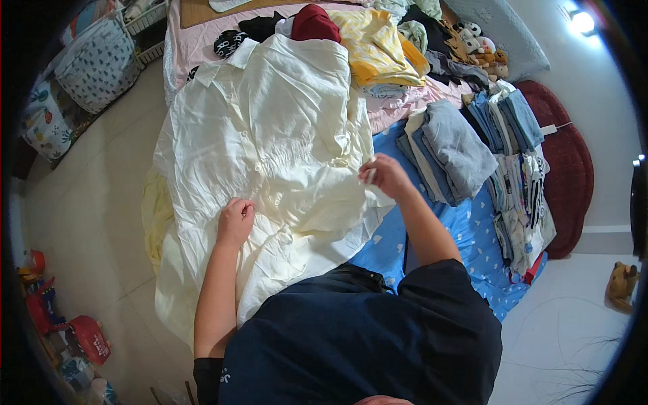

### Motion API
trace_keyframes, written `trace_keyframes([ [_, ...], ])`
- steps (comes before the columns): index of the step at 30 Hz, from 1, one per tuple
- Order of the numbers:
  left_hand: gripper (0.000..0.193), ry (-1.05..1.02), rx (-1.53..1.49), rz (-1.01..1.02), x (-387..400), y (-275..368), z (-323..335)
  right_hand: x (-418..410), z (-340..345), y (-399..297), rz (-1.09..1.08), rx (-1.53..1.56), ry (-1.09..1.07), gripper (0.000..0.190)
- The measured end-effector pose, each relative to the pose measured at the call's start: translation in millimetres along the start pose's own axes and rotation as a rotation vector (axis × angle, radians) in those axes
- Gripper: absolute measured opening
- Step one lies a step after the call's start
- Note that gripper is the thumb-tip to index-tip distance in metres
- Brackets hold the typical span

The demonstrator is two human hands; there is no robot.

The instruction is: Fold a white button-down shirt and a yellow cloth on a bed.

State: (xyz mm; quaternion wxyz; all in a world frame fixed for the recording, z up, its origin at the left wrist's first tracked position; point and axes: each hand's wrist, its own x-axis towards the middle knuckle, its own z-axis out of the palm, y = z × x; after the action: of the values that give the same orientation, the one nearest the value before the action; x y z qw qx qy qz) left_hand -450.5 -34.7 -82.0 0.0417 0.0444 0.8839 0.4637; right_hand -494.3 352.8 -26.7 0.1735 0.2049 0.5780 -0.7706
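A cream button-front garment (298, 116) with a collar and a gathered waist lies spread out before me, its lower part bunched near my body. My left hand (236, 217) is closed on the cloth just left of the button front, below the gathered waist. At the garment's right side, my right hand (382, 174) pinches an edge of the fabric between thumb and fingers. Some pale yellow cloth (156, 217) shows under the garment's left side.
Folded jeans and grey clothing (450, 147) lie to the right on a blue heart-patterned sheet (385, 253), beside more folded clothes (521, 192). Beyond the collar are a yellow patterned garment (379, 45) and a dark red cloth (315, 24). Patterned fabric storage bags (96, 66) stand at left.
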Motion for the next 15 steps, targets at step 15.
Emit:
trace_keyframes([
  [15, 0.012, 0.001, 0.018, 0.004, -1.0, 2.6, -1.4, -7.1, -16.5, -68.5, -0.295, -0.197, 0.180, 0.011],
])
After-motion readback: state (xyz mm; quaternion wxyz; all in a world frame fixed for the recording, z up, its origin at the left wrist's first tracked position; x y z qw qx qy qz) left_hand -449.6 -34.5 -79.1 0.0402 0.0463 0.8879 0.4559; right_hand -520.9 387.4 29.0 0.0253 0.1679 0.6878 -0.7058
